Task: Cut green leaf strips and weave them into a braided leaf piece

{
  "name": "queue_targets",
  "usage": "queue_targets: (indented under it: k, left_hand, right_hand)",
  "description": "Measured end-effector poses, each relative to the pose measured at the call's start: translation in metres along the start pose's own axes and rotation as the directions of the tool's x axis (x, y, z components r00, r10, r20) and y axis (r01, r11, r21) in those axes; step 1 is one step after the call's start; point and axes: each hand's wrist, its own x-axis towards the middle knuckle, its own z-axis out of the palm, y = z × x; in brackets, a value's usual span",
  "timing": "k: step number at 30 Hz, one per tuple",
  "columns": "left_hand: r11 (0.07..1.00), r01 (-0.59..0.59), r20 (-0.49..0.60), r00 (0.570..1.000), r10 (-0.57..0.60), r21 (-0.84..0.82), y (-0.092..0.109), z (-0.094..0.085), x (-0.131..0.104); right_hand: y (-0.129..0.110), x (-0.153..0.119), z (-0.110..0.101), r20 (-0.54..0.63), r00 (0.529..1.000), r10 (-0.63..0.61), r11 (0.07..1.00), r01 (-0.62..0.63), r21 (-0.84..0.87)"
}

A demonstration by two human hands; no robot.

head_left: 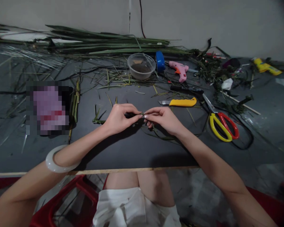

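My left hand point(121, 119) and my right hand point(165, 119) meet fingertip to fingertip above the middle of the dark table. Each pinches a thin green leaf strip point(158, 134), mostly hidden by the fingers; its loose length trails below my right hand. A folded green leaf piece point(98, 120) with pointed ends sticks out to the left of my left hand; whether it joins the strip, I cannot tell. Just beyond my right hand lies a yellow utility knife point(183, 102), blade toward the left. Scissors point(223, 126) with yellow and red handles rest farther right.
Long green leaves point(113, 42) are piled along the wall. A clear plastic bowl point(141, 67) stands by a blue round object point(160, 61) and a pink glue gun point(179, 70). A yellow glue gun point(266, 66) lies far right. A blurred-out purple item point(48, 108) is at left.
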Motion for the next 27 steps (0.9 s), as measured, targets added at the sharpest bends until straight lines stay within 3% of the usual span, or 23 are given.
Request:
queue_targets:
  k: [3, 7, 15, 18, 21, 24, 27]
  left_hand:
    - [1.0, 0.005, -0.07, 0.998, -0.005, -0.002, 0.0, 0.0, 0.0]
    - [1.0, 0.016, -0.165, 0.986, -0.016, 0.001, 0.001, -0.001, -0.001]
    - [1.0, -0.019, -0.31, 0.95, 0.023, 0.014, 0.001, -0.003, -0.001]
    - [0.999, -0.038, -0.341, 0.939, 0.044, 0.023, 0.003, -0.002, -0.002]
    - [0.996, -0.074, -0.356, 0.93, 0.087, 0.05, 0.004, -0.001, -0.003]
    - [0.994, -0.082, -0.344, 0.934, 0.103, 0.074, 0.004, -0.001, -0.004]
    - [0.994, -0.075, -0.325, 0.941, 0.095, 0.074, 0.005, -0.001, -0.004]
  right_hand:
    - [-0.01, -0.002, -0.011, 0.104, 0.979, 0.177, 0.984, -0.177, -0.009]
    - [-0.028, -0.008, -0.031, 0.177, 0.926, 0.332, 0.943, -0.325, -0.071]
    - [-0.051, -0.024, -0.073, 0.133, 0.915, 0.381, 0.924, -0.382, -0.022]
    - [-0.051, -0.026, -0.073, 0.102, 0.935, 0.339, 0.94, -0.34, -0.004]
    - [-0.049, -0.021, -0.058, 0.007, 0.971, 0.24, 0.969, -0.24, 0.053]
    - [-0.045, -0.013, -0.035, -0.131, 0.991, 0.022, 0.998, -0.014, 0.056]
    - [-0.039, -0.003, -0.012, -0.242, 0.946, -0.217, 0.976, 0.217, -0.026]
